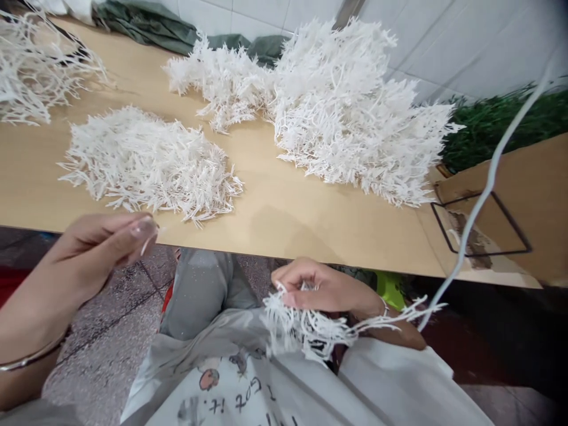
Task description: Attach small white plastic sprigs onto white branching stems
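Note:
My left hand (110, 248) is pinched closed near the table's front edge, with a small white sprig tip (147, 244) showing at its fingertips. Just beyond it lies a low pile of white plastic sprigs (151, 163). Above my lap, my right hand (319, 287) is closed around a bunch of white branching plastic strands (306, 325). One long strand of the bunch trails to the right past my wrist. Part of the bunch is hidden under my fingers.
Larger heaps of white sprigs (346, 112) lie along the back of the table (284, 219). Looser white branches (35, 71) are at far left. A white cord (483, 189) hangs at right, before a cardboard box (532, 189) and green artificial foliage (501, 127). Green cloth (146, 23) lies behind.

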